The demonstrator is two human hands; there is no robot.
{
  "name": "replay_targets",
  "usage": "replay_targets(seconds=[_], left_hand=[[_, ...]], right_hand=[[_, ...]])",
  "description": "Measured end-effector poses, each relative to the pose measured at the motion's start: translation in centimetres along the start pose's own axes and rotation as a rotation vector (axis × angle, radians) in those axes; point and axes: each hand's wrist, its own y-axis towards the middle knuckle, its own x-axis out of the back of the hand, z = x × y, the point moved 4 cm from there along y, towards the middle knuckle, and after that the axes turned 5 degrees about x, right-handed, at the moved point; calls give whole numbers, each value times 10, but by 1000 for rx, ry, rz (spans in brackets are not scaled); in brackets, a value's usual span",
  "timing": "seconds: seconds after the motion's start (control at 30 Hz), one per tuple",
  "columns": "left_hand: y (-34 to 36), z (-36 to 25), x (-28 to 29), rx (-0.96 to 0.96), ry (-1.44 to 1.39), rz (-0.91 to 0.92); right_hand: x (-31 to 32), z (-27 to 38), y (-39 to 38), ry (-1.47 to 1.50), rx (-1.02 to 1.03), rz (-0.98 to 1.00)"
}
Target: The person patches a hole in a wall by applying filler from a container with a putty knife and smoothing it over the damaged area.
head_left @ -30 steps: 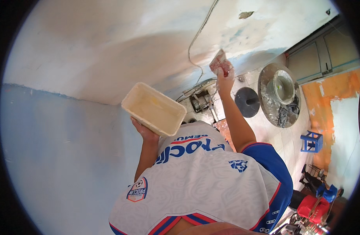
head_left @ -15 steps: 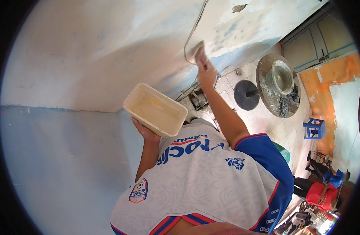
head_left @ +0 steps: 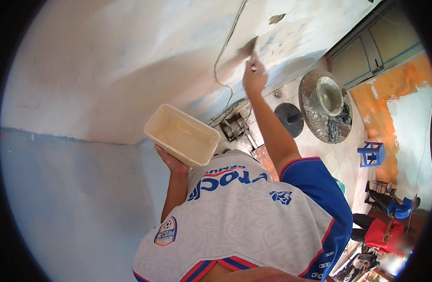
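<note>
My left hand (head_left: 172, 162) is wrapped round the lower side of an off-white rectangular plastic tub (head_left: 177, 151), held tilted in front of my chest. A pale coating smears the inside of the tub, with a small yellowish patch. Up and to the right, my right hand (head_left: 255, 79) is closed on a putty knife, its blade (head_left: 251, 46) at the patchy white wall (head_left: 108, 61). Motion blurs the blade slightly, and the handle is mostly hidden in my fist. A thin cable (head_left: 217, 66) runs along the wall just left of the blade.
A round table (head_left: 310, 124) carries a bucket (head_left: 329, 96) and a black plastic bag. Nearby stand a black round-topped stool (head_left: 289, 120) and a blue plastic stool (head_left: 372, 154). A small machine (head_left: 232, 127) sits at the wall's foot. Two people (head_left: 383, 232) are farther right.
My right hand has moved up and to the right with the putty knife, away from the cable. The tub stays in my left hand, and the whole view has shifted a little.
</note>
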Motion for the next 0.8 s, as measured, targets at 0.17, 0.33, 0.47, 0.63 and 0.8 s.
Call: replay_targets(seconds=[0.17, 0.33, 0.47, 0.63, 0.8], left_hand=[[-1, 4, -7, 9, 78, -27], [-1, 2, 1, 5, 49, -21], [1, 4, 2, 31, 32, 21], [-3, 1, -13, 1, 27, 49], [-2, 1, 2, -39, 26, 36]], right_hand=[[10, 23, -66, 46, 116, 213], [49, 19, -7, -60, -121, 19], [31, -22, 53, -13, 194, -296], [5, 12, -24, -153, 118, 106], [23, -2, -55, 148, 179, 6]])
